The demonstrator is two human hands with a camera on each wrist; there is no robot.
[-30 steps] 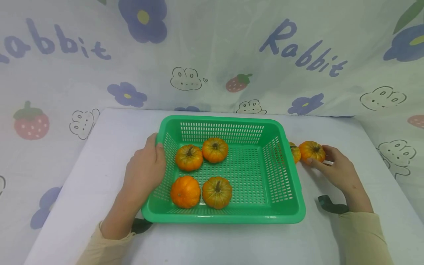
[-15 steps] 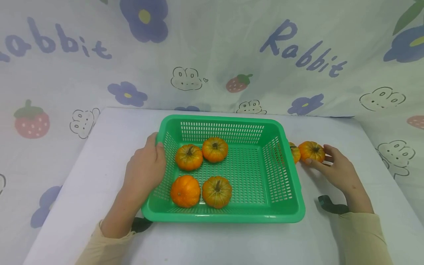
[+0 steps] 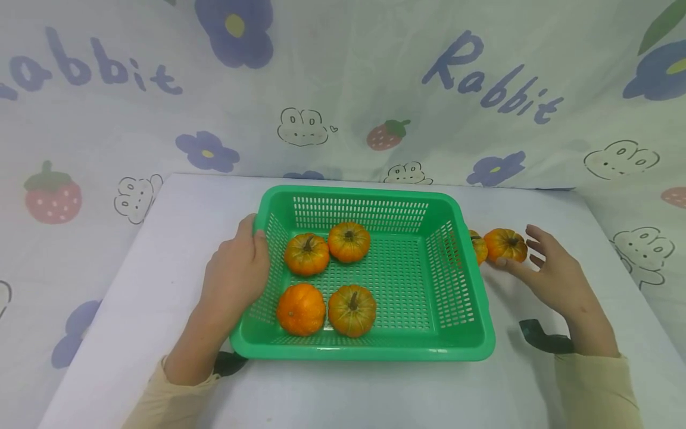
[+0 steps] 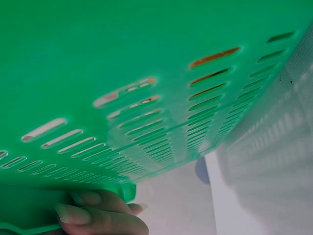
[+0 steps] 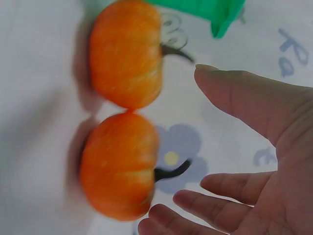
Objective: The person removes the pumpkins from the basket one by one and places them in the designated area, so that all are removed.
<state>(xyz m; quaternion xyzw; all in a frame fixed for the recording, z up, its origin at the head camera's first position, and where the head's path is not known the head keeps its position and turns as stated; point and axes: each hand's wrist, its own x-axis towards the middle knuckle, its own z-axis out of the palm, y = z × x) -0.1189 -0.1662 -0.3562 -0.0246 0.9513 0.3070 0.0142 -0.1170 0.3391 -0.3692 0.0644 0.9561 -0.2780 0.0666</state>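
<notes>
One left hand (image 3: 236,271), in the first of two tan sleeves (image 3: 171,398), grips the left side of one green basket (image 3: 361,353) over the white worktop (image 3: 418,393). Its thumb lies at the rim, and the left wrist view shows bent fingers (image 4: 107,223) by the basket's edge.

Four of the six pumpkins in sight are inside the basket, in two pairs. At the back, from the left, one orange-green pumpkin (image 3: 306,256) sits against one second pumpkin (image 3: 349,242). At the front, one plain orange pumpkin (image 3: 301,309) is just beside one greener pumpkin (image 3: 352,311). Three stems show among these four; the plain one's is out of view.

Two more pumpkins are on the worktop past the basket's right wall: one inner pumpkin (image 3: 479,246), partly hidden by the rim, then one outer pumpkin (image 3: 504,245). The right wrist view shows both upright, sides meeting, with two dark stems.

Last comes one right hand (image 3: 557,277), thumb and fingers spread about the outer pumpkin; I cannot tell whether a fingertip touches it. Behind, one printed cloth (image 3: 343,71) carries three strawberries (image 3: 52,201), the rightmost cut off.
</notes>
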